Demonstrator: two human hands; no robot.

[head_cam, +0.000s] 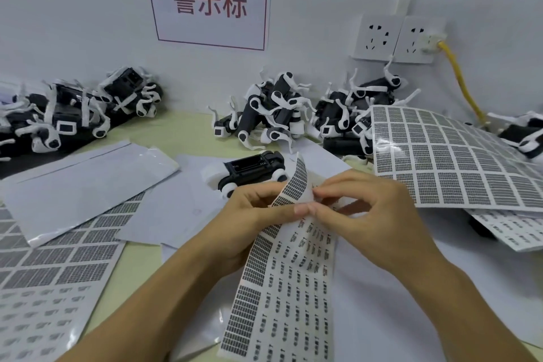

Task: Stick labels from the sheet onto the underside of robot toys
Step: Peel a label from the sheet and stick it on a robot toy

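Note:
A long label sheet printed with small dark labels runs from the bottom of the view up to my hands. My left hand grips its curled top part between thumb and fingers. My right hand pinches at a label on the bent edge of the sheet. Just beyond my hands a black and white robot toy lies on its back with its underside up, touched by neither hand.
Piles of black and white robot toys lie at the back left, centre and right. More label sheets lie at the right and left. A shiny bag lies left of centre. Wall sockets hold a yellow cable.

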